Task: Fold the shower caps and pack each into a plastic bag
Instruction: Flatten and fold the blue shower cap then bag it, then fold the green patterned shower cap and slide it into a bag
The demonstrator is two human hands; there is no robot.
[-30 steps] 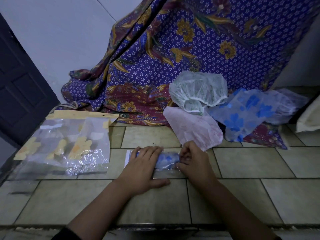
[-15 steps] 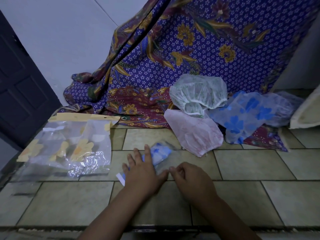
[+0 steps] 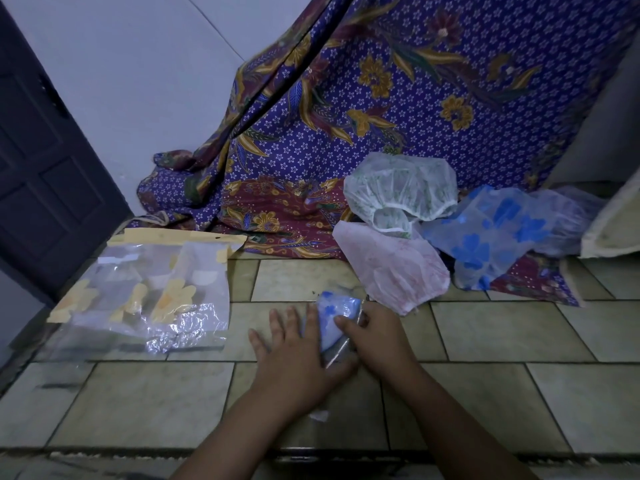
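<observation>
A folded blue-flowered shower cap in a small clear plastic bag [image 3: 334,315] lies on the tiled surface between my hands. My left hand [image 3: 294,355] presses flat on the bag's near end, fingers spread. My right hand [image 3: 375,336] pinches the bag's right side, fingertips on the cap. Loose caps lie behind: a pink one [image 3: 391,268], a white one with green print [image 3: 401,192] and a blue-flowered one [image 3: 491,233].
A stack of clear bags holding yellow-flowered caps [image 3: 152,299] lies at the left. A purple batik cloth [image 3: 381,109] drapes over the back. A dark door [image 3: 41,168] stands at far left; a pale object [image 3: 613,223] sits at the right edge.
The bagged blue cap has turned from lying sideways to pointing away from me. My right hand moved up onto its right side; my left hand shifted down over its near end.
</observation>
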